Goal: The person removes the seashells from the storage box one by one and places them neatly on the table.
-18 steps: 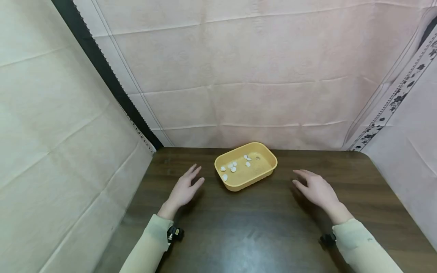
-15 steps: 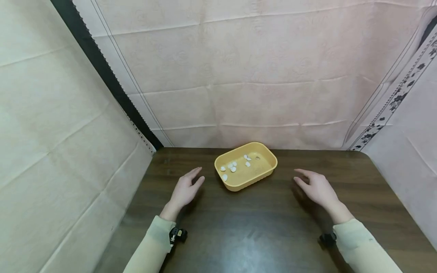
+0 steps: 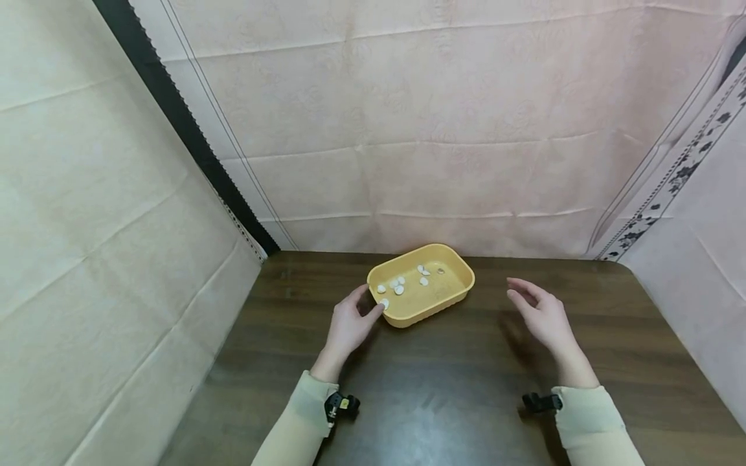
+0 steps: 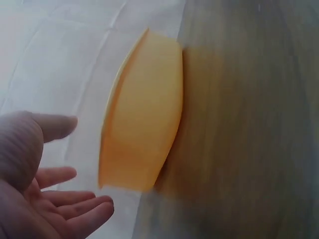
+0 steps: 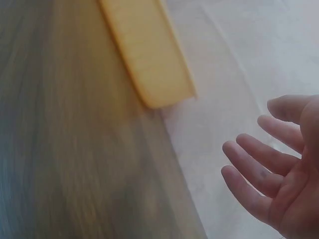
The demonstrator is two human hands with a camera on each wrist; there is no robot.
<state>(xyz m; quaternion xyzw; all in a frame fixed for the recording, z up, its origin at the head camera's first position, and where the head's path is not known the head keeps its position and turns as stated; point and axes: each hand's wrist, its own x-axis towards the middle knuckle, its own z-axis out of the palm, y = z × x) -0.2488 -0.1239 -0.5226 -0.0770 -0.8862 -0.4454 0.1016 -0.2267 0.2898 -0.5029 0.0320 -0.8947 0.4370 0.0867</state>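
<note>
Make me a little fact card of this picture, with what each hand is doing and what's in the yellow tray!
Tray: yellow, on the table, set at a slant
Inside the tray: several small whitish pieces, too small to say what they are
Left hand: open at the tray's left end, not touching it, holding nothing
Right hand: open, right of the tray and apart from it, holding nothing
Sleeves: pale green
Table: dark brown wood
Behind: pale cloth with creases
</note>
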